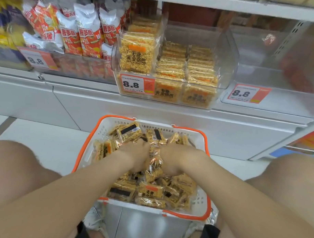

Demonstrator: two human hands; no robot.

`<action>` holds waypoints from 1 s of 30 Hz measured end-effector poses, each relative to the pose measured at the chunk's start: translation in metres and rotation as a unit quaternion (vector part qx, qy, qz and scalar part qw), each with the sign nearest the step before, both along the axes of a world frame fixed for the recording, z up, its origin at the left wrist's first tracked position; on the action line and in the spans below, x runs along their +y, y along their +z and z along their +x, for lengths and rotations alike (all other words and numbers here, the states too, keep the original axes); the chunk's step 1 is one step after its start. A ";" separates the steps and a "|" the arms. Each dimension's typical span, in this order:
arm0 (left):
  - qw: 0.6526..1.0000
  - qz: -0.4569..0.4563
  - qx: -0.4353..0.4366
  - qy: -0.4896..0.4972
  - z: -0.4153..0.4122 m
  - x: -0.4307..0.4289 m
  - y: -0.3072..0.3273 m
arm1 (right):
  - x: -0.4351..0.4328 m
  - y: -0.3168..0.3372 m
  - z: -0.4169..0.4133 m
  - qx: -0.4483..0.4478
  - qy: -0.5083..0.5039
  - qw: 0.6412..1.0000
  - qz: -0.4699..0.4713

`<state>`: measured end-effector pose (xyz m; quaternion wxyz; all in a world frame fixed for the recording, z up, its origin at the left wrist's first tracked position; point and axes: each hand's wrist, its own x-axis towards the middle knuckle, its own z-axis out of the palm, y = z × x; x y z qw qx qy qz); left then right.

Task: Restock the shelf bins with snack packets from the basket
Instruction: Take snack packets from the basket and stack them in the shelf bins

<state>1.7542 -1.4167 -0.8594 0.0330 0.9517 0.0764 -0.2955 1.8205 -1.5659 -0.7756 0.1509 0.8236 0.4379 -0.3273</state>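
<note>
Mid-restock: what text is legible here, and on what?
"8.8": left price tag, middle price tag, right price tag.
"无糖黄金锅巴": upright rice-crust packet in the clear bin.
"无糖": packet in the basket.
Red-and-white bags: lettering too blurred.
Tags' fine print: too small.

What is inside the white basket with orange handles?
Many yellow snack packets fill the basket. The left hand and right hand reach among them. Their fingertips and the basket's floor are covered.

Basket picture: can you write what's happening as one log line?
step: pickup | left hand: in basket among snack packets, grip hidden | right hand: same | shelf bin: partly filled
</note>
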 end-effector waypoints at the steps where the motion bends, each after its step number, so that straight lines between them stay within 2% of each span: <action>1: 1.000 0.001 0.017 0.007 -0.001 0.001 -0.009 | 0.000 0.000 0.001 -0.001 -0.005 1.000 0.017; 4: 0.999 -0.004 0.047 0.017 -0.005 0.004 -0.024 | 0.001 0.000 0.003 -0.010 -0.016 0.998 0.057; 9: 0.996 0.074 0.024 -0.042 -0.008 0.000 -0.032 | 0.002 0.002 0.008 -0.017 -0.013 0.998 0.062; 14: 0.996 -0.042 0.076 0.007 0.008 0.005 0.006 | 0.000 0.005 0.021 -0.009 -0.052 0.996 0.073; 19: 0.979 -0.198 0.015 0.036 0.026 0.023 0.058 | -0.002 0.024 0.032 -0.037 -0.090 0.985 0.139; 23: 0.931 -0.347 -0.093 0.072 0.026 0.032 0.095 | -0.006 0.045 0.038 0.004 -0.189 0.953 0.236; 27: 0.832 -0.458 -0.251 0.190 0.023 0.034 0.117 | -0.012 0.069 0.038 0.038 -0.281 0.883 0.374; 30: 0.766 -0.505 -0.312 0.247 0.021 0.032 0.133 | -0.016 0.079 0.039 0.055 -0.324 0.818 0.473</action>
